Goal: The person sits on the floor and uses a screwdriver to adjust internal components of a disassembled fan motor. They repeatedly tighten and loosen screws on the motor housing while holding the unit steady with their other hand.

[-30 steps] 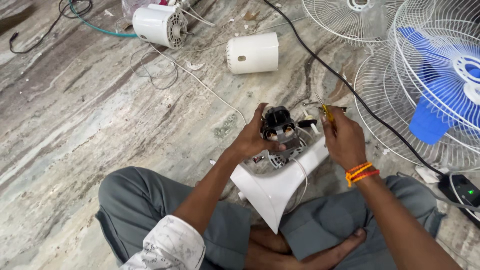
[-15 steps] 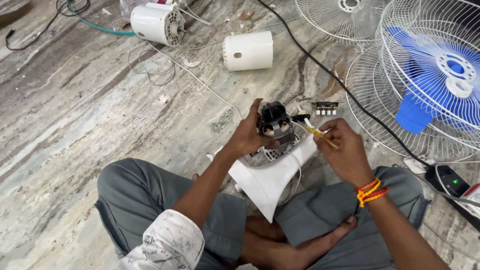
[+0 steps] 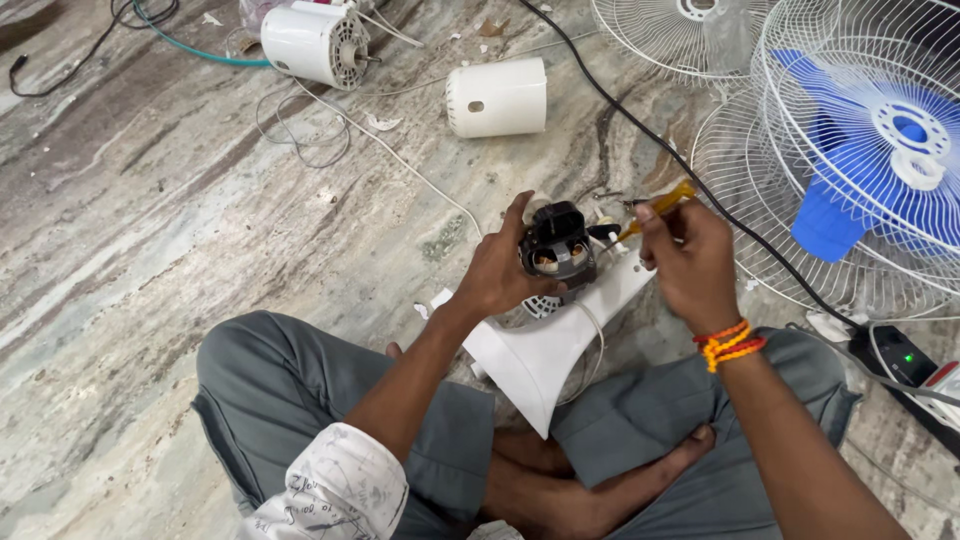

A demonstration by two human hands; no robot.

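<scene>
I sit cross-legged on a marble floor. My left hand (image 3: 500,268) grips a small black fan motor (image 3: 557,247) with copper windings, seated on a white plastic fan housing (image 3: 545,352) that rests on my legs. My right hand (image 3: 690,262) holds a yellow-handled screwdriver (image 3: 652,210), its tip pointed at the right side of the motor. Orange threads circle my right wrist.
A white cylindrical motor cover (image 3: 497,97) lies ahead, another white motor (image 3: 315,42) farther left with loose wires. Fan grilles and a blue blade (image 3: 880,150) lie right. A black cable (image 3: 640,130) runs to a power strip (image 3: 915,375).
My right hand pulled back to the right and turned the screwdriver, so its handle now points up and away. The left hand stays on the motor. The view shifted slightly.
</scene>
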